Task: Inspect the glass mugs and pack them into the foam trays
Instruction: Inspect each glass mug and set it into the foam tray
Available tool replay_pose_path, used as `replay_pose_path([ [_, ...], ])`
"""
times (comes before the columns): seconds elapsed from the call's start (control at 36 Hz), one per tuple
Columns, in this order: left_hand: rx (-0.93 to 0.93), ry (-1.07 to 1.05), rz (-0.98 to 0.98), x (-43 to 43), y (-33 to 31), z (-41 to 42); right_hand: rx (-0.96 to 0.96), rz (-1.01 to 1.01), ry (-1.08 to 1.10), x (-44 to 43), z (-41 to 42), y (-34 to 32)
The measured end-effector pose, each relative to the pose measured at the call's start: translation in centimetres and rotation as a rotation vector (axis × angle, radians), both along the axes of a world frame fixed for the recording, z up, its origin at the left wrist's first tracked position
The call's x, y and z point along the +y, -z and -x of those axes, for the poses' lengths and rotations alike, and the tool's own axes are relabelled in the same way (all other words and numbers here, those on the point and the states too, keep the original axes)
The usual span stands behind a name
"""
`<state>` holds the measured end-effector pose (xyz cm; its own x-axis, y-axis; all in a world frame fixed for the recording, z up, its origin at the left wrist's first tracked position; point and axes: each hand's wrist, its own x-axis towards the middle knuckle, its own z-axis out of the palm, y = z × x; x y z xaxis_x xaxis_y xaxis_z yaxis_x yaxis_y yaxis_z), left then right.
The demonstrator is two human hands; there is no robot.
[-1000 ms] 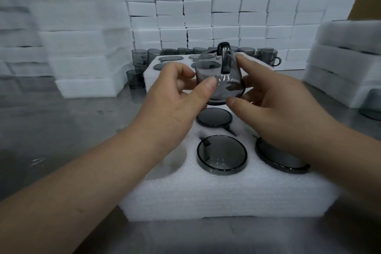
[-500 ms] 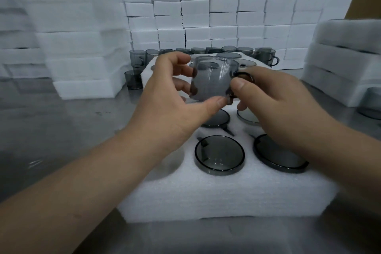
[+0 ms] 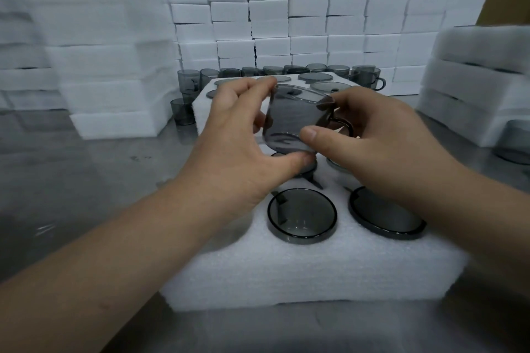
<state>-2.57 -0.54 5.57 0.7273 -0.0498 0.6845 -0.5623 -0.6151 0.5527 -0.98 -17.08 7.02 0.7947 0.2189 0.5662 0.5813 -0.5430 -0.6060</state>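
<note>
A smoky grey glass mug (image 3: 295,120) hangs above the near foam tray (image 3: 301,275), held between both hands. My left hand (image 3: 243,152) grips its left side and base with thumb and fingers. My right hand (image 3: 370,135) holds the right side near the dark handle (image 3: 345,125). The mug is roughly upright, rim tilted slightly toward me. Below it, mugs sit in the tray's pockets: one front centre (image 3: 301,215), one front right (image 3: 384,216). An unfilled pocket (image 3: 243,233) lies front left, partly hidden by my left wrist.
A second foam tray (image 3: 205,106) with mugs lies behind. Loose grey mugs (image 3: 364,79) stand in a row along the back and at left (image 3: 183,94). Stacked white foam blocks (image 3: 315,8) wall the back; foam stacks rise left (image 3: 111,89) and right (image 3: 476,80). The table (image 3: 86,180) is steel.
The mug turned in my hands from bottom-toward-me with the handle on top to roughly upright with the handle at the right. It stays above the tray.
</note>
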Motion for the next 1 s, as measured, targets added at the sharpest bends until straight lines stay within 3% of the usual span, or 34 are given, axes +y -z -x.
replay_pose_path([
  [0.31,0.006,0.048,-0.018,-0.2,0.1,0.3,0.003,0.078,-0.044,0.2,0.2,-0.3],
  [0.64,-0.001,0.021,-0.135,0.0,0.3,-0.1,-0.155,0.086,-0.099,0.3,0.2,-0.2],
  [1.0,0.060,0.032,-0.094,0.2,0.1,0.2,-0.256,0.143,-0.096,-0.1,-0.7,0.4],
])
